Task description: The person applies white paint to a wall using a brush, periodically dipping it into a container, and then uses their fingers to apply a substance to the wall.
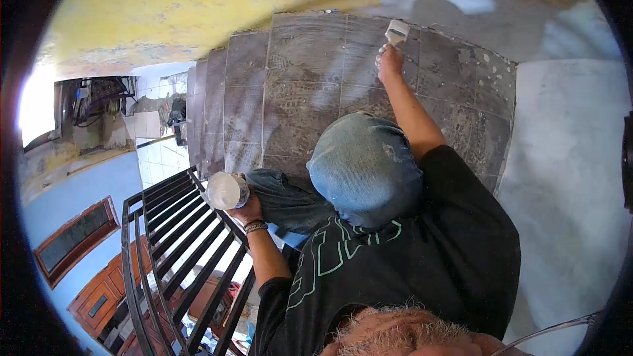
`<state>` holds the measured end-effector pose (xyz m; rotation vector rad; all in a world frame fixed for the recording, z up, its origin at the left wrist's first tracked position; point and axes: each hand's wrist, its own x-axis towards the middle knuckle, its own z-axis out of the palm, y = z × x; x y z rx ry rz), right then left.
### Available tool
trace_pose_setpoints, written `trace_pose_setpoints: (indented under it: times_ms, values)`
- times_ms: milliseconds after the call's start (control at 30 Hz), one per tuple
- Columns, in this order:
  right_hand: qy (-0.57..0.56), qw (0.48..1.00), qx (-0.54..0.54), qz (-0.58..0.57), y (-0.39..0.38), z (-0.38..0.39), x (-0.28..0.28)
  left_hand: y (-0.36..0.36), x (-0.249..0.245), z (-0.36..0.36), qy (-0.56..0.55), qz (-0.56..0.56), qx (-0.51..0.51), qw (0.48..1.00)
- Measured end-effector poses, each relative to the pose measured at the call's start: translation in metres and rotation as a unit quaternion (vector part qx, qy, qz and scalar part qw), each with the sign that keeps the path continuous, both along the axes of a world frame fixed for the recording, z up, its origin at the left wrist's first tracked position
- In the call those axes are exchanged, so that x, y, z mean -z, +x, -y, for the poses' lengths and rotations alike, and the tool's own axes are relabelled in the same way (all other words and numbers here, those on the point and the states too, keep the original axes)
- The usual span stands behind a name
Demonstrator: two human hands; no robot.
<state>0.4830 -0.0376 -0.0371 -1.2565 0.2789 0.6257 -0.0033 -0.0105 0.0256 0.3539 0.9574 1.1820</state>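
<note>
Your right hand point(390, 62) reaches to the far side, fingers closed tight around the handle of a white brush point(396, 31), its head set against the dark, smeared tiles point(297, 92). Near left, your left hand point(247, 209) curls its fingers around a pale container point(225, 191) beside the black railing point(178, 244). The brush looks light, with a stiff handle and soft bristles, and is probably best gripped by the handle. The container seems light too, perhaps slick.
</note>
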Motion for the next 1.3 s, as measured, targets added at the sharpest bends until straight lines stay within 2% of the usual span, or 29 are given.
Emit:
trace_pose_setpoints:
  times_ms: [133, 200, 267, 367, 667, 867, 933, 1000, 1067, 1167, 1300]
  values:
    - [-0.008, 0.999, 0.036, -0.006, 0.012, -0.012, 0.004, 0.007, -0.01, 0.001, 0.012, -0.004, 0.007, 1.0]
    - [0.05, 0.998, 0.021, -0.031, 0.012, -0.026, 0.011, 0.003, -0.006, 0.001, 0.013, 0.012, 0.003, 1.0]
    - [0.046, 0.999, 0.005, -0.025, 0.01, -0.046, 0.02, 0.004, -0.008, 0.002, 0.014, 0.027, 0.0, 1.0]
    - [0.042, 0.999, -0.013, -0.03, -0.003, -0.067, 0.019, 0.007, -0.009, 0.0, -0.014, -0.018, -0.036, 0.999]
    - [0.034, 0.996, -0.07, -0.05, -0.03, -0.097, 0.009, 0.003, 0.0, -0.003, -0.005, 0.013, -0.037, 0.999]
    - [0.044, 0.986, -0.148, -0.058, -0.045, -0.113, 0.008, 0.006, -0.006, -0.003, -0.008, -0.006, -0.022, 1.0]
    - [0.029, 0.977, -0.209, 0.002, -0.053, -0.116, 0.015, 0.008, -0.007, -0.004, 0.005, -0.041, -0.012, 0.999]
    - [0.034, 0.973, -0.229, 0.005, -0.07, -0.104, 0.0, 0.011, -0.011, -0.003, -0.007, -0.047, -0.022, 0.999]
    - [0.08, 0.959, -0.268, -0.041, -0.084, -0.088, -0.008, 0.012, -0.011, -0.002, -0.02, -0.051, -0.035, 0.998]
    - [0.057, 0.967, -0.243, -0.061, -0.082, -0.059, -0.008, 0.004, -0.001, -0.001, -0.013, -0.014, -0.022, 1.0]
    - [0.022, 0.991, -0.129, -0.022, -0.044, -0.042, 0.005, -0.003, 0.004, 0.0, 0.012, 0.005, -0.009, 1.0]
